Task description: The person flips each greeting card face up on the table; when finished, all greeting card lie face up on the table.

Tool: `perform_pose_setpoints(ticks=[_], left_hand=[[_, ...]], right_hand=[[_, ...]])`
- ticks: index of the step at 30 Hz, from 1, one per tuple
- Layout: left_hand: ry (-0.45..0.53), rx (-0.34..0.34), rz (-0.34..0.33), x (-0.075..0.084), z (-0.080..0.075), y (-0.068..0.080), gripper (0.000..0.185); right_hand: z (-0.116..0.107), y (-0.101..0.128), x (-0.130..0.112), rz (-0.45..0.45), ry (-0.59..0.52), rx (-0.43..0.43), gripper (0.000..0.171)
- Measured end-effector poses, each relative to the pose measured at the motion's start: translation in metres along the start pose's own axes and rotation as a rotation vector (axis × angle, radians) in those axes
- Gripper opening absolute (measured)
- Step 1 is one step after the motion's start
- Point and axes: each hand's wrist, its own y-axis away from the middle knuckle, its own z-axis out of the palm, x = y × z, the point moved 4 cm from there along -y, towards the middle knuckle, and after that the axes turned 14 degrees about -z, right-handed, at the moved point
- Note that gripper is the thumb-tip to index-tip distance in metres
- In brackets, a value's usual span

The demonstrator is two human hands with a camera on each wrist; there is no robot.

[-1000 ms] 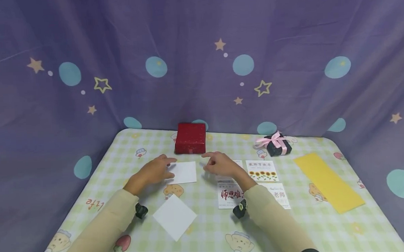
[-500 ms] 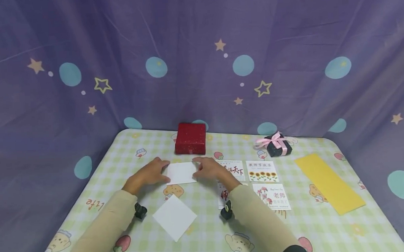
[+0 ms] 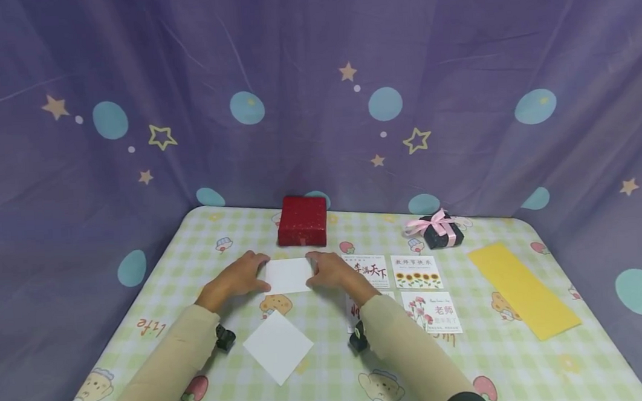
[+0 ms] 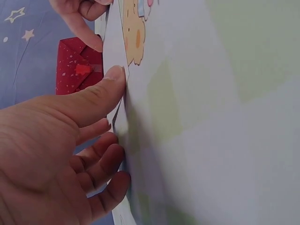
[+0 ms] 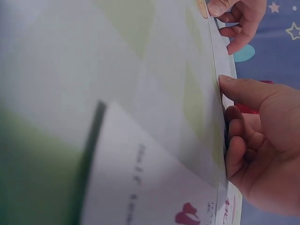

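Observation:
A blank white card (image 3: 288, 276) lies on the table in front of the red box, between both hands. At its left edge my left hand (image 3: 239, 276) grips it, thumb near the close corner and index finger at the far one. My right hand (image 3: 332, 271) grips the right edge the same way. In the left wrist view the left thumb (image 4: 115, 77) sits at the card's edge, other fingers curled beside it. The right thumb (image 5: 227, 84) touches the card's edge in the right wrist view. Nearer me lies a second white square (image 3: 278, 348), turned like a diamond.
Behind the card stands a red box (image 3: 302, 219). Several printed cards (image 3: 417, 272) lie to the right, partly under my right forearm. A black gift box with pink ribbon (image 3: 442, 230) stands at the back right, and a yellow paper strip (image 3: 524, 291) lies at the right.
My right hand has come left and down from above the table to the card's right edge. The left hand has closed in on the left edge. Over the last half second, both stay nearly still.

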Motion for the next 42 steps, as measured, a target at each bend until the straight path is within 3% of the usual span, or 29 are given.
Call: perform_pose_setpoints(ticks=[7,15,21,27,31,37,42], left_hand=[[0.056,0.034,-0.025,-0.003,0.000,-0.002,0.069],[0.064,0.172,0.030,0.001,-0.004,-0.005,0.049],[0.157,0.319,0.090,0.006,-0.015,0.002,0.029],[0.290,0.397,0.188,0.017,-0.031,0.010,0.009],[0.311,0.387,0.210,0.025,-0.035,0.013,0.006],[0.398,0.275,0.223,0.032,-0.034,0.014,0.004],[0.333,0.239,0.284,0.034,-0.028,0.013,0.009]], right_hand=[[0.000,0.000,-0.001,-0.001,0.003,0.002,0.082],[-0.002,0.000,0.002,0.026,-0.014,0.053,0.069],[-0.006,0.003,0.007,-0.002,-0.136,0.102,0.015],[-0.021,0.012,0.009,-0.127,-0.285,0.156,0.024],[-0.031,0.019,0.013,-0.136,-0.373,0.165,0.023],[-0.039,0.027,0.026,-0.115,-0.488,0.092,0.037],[-0.048,0.032,0.035,-0.117,-0.486,0.098,0.035]])
